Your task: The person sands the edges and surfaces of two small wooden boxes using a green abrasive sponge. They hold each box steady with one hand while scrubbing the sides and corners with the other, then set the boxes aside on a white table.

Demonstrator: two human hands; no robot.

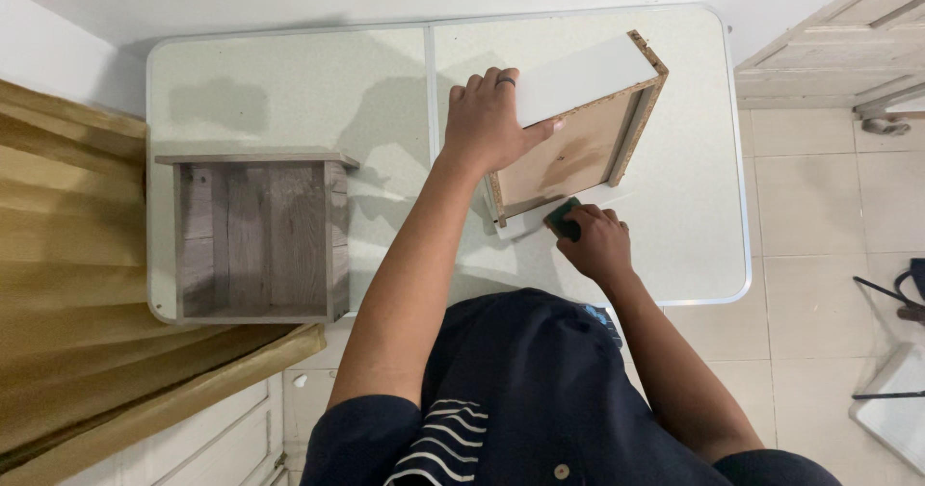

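Observation:
A white-faced drawer box [588,125] with chipboard edges and a brown inner panel stands tilted on the white folding table [289,91]. My left hand [489,120] grips its upper left side, fingers over the white face. My right hand [593,240] is closed on a dark green sponge [562,218], pressed against the drawer's lower edge near its front corner. A ring sits on one left finger.
A grey wood-grain drawer box [258,237] lies open side up at the table's left front. A mustard curtain [67,284] hangs at the left. Tiled floor and a white door [838,52] are at the right, with dark objects at the far right edge.

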